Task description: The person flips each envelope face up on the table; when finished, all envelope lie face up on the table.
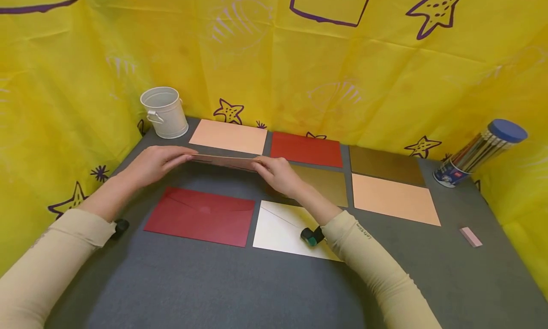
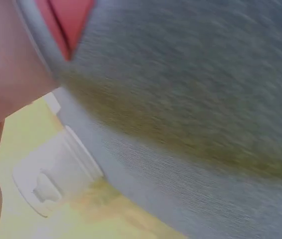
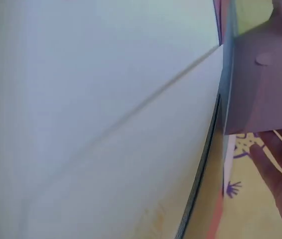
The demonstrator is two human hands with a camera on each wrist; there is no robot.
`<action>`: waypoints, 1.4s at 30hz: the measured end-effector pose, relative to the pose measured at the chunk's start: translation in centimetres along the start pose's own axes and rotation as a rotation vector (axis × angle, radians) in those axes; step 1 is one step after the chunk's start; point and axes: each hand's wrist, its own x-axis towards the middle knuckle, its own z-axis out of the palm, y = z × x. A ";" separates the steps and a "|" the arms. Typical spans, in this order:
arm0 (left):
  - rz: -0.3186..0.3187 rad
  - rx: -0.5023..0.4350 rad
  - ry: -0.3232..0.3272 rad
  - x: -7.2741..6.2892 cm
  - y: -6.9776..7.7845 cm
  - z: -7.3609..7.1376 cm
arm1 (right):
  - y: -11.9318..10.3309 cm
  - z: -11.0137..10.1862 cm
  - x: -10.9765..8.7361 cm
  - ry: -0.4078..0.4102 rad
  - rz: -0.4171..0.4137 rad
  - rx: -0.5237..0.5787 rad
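A pinkish envelope [image 1: 224, 162] is held level above the table, seen nearly edge-on in the head view. My left hand [image 1: 159, 163] pinches its left end, and my right hand [image 1: 279, 175] pinches its right end. The right wrist view shows the flap side of the envelope [image 3: 250, 99], with a small round tab on it. Beneath and nearer lie a dark red envelope [image 1: 201, 217] and a white envelope [image 1: 274, 229], the latter partly behind the right forearm. A gold envelope [image 1: 329, 182] lies just beyond the right hand, partly covered by it.
Along the back lie a peach envelope [image 1: 231, 136], a red one [image 1: 306, 149] and a brown-gold one [image 1: 385, 165]. Another peach envelope [image 1: 394, 199] lies at right. A white bucket [image 1: 166, 114] stands back left; a pencil tub [image 1: 475, 153] and pink eraser [image 1: 471, 237] are at right.
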 end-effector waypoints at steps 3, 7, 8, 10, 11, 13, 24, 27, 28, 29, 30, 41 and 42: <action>0.014 0.027 0.072 0.6 0.6 -0.2 | 0.1 -0.1 0.0 0.073 0.113 0.137; -0.038 -0.037 0.110 0.9 1.1 -0.2 | 0.2 -0.4 0.0 0.165 0.299 0.419; -0.061 -0.069 0.119 0.9 1.3 -0.2 | 0.2 -0.5 0.0 0.195 0.343 0.516; -0.126 -0.144 0.139 0.9 1.7 0.0 | 0.3 -0.7 0.0 0.256 0.412 0.717; -0.174 -0.190 0.148 0.9 2.0 0.1 | 0.2 -0.8 0.0 0.282 0.436 0.808; -0.276 -0.275 0.166 0.9 2.7 0.5 | 0.2 -0.9 0.0 0.319 0.468 0.960; -0.668 -0.755 0.164 1.4 8.4 4.4 | -2.6 1.4 -0.3 0.251 0.499 1.136; -0.732 -0.910 0.196 1.5 9.8 5.0 | -3.3 2.0 -0.7 0.199 0.513 1.088; -0.745 -0.950 0.203 1.5 10.1 5.2 | -3.5 2.2 -0.8 0.179 0.513 1.072; -0.757 -0.985 0.205 1.4 10.4 5.3 | -3.6 2.3 -0.9 0.162 0.514 1.048; -0.765 -1.018 0.203 1.4 10.6 5.4 | -3.7 2.3 -1.0 0.144 0.511 1.026; -0.788 -1.072 0.036 1.4 10.2 3.9 | -2.7 0.4 -1.8 -0.122 0.451 0.818; -0.786 -1.083 0.046 1.5 10.0 3.5 | -2.6 0.2 -1.8 -0.163 0.442 0.804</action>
